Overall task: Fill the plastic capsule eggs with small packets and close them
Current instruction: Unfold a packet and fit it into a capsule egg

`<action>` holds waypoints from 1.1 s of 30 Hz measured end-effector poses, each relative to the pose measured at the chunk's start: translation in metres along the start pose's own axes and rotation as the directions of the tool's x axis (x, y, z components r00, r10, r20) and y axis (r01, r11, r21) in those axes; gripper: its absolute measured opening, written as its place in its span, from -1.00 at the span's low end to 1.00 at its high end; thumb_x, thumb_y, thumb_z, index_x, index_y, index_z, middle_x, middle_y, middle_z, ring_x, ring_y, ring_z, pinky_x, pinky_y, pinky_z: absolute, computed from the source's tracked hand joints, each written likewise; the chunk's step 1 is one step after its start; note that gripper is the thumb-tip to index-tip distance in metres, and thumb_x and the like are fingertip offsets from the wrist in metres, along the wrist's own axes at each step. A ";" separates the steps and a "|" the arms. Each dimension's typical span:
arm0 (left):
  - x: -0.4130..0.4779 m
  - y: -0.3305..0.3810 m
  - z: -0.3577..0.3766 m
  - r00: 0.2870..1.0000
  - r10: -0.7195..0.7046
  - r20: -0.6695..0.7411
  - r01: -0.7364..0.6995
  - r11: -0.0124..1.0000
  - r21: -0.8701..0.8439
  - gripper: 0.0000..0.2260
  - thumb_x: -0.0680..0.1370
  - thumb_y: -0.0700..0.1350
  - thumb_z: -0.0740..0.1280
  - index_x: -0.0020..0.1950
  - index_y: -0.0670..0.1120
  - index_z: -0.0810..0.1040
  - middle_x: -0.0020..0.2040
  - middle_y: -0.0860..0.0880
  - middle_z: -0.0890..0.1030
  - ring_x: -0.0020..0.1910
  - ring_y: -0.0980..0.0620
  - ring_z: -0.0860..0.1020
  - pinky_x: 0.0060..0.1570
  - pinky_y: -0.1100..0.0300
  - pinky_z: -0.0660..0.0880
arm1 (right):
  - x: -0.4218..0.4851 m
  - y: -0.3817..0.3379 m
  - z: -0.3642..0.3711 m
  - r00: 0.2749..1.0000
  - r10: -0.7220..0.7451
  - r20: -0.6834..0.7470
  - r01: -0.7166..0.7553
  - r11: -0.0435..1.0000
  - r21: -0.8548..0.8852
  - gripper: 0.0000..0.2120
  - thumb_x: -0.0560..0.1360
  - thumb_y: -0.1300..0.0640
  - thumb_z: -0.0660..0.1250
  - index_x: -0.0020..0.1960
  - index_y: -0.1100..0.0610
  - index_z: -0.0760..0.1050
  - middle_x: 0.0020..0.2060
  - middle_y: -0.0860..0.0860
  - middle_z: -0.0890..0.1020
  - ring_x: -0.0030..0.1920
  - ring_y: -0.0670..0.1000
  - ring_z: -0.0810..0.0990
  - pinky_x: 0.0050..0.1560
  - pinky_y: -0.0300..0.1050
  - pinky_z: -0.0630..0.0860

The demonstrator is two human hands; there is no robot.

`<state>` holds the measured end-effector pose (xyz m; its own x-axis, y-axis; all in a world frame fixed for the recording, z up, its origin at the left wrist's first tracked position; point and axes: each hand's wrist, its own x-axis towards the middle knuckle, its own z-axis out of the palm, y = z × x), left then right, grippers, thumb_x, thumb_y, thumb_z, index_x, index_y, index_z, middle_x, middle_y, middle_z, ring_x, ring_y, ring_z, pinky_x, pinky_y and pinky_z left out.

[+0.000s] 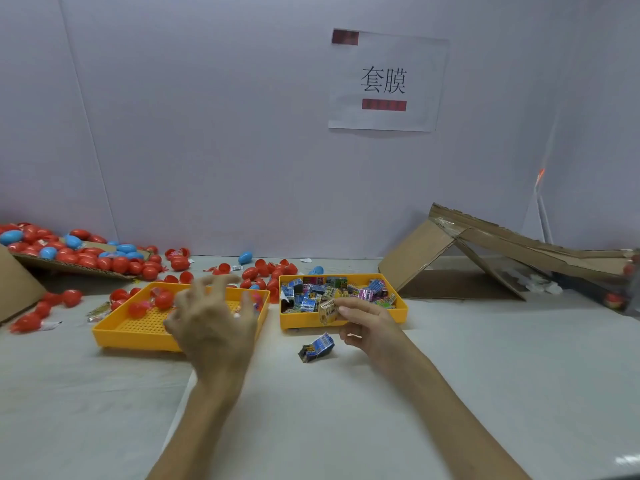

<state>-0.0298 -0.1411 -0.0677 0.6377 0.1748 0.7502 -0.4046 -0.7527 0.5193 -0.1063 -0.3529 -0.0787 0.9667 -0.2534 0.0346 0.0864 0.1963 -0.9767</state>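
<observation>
My left hand (211, 313) hovers over the left yellow tray (138, 332) with fingers spread and holds nothing. That tray contains a few red capsule eggs (163, 300) and small bits. My right hand (367, 323) pinches a small yellowish packet (328, 311) at the front edge of the right yellow tray (346, 322), which is full of several colourful packets (332, 289). A blue packet (317, 347) lies on the table in front of that tray.
Several red and blue eggs (86, 252) lie heaped on a cardboard sheet at the back left and scattered behind the trays. A collapsed cardboard box (485, 251) stands at the back right. A paper sign (384, 81) hangs on the wall.
</observation>
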 end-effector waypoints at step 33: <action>-0.028 0.020 0.023 0.724 0.164 0.670 0.386 0.708 -0.591 -0.87 0.56 -0.14 0.45 0.05 0.07 0.61 0.03 -0.03 0.64 -0.28 0.05 0.69 -0.41 0.31 0.53 | -0.003 0.000 0.002 0.997 -0.023 0.071 0.032 0.992 -0.121 -0.86 0.53 0.21 0.40 0.04 0.08 0.71 -0.16 0.09 0.69 -0.25 0.01 0.63 -0.25 -0.20 0.48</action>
<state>-0.0405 -0.1752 -0.0878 0.8343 -0.4224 0.3542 -0.4276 -0.0904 0.8994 -0.1085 -0.3508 -0.0783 0.9792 -0.1897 0.0723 0.0873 0.0721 -0.9936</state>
